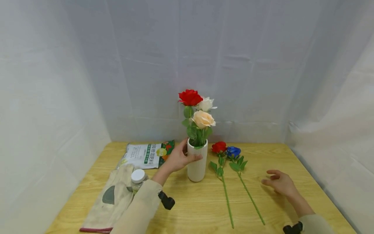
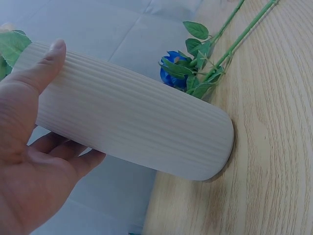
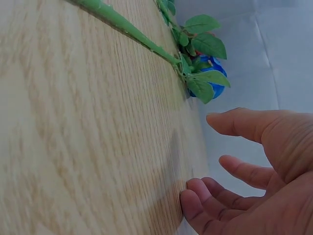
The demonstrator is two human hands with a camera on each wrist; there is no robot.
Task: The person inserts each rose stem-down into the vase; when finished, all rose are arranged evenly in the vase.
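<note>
My left hand (image 1: 179,158) grips a white ribbed vase (image 1: 197,167) near its top, the thumb across the front and the fingers behind. The vase stands upright, its base on the table in the left wrist view. In it are a red rose (image 1: 190,97), a white rose (image 1: 206,104) and a peach rose (image 1: 203,119) with green leaves. My right hand (image 1: 281,183) holds nothing, its fingers loosely bent close over the table at the right. Nearest to it lies a blue rose (image 1: 233,152), with a second red rose (image 1: 219,147) beside it, their stems pointing toward me.
Left of the vase, a printed packet (image 1: 146,155) lies near the back of the wooden table (image 1: 187,208). In front of it are a pair of pale work gloves (image 1: 115,198) and a white-lidded jar (image 1: 138,176), partly hidden by my left sleeve. Pale sheeting (image 1: 152,65) surrounds the table.
</note>
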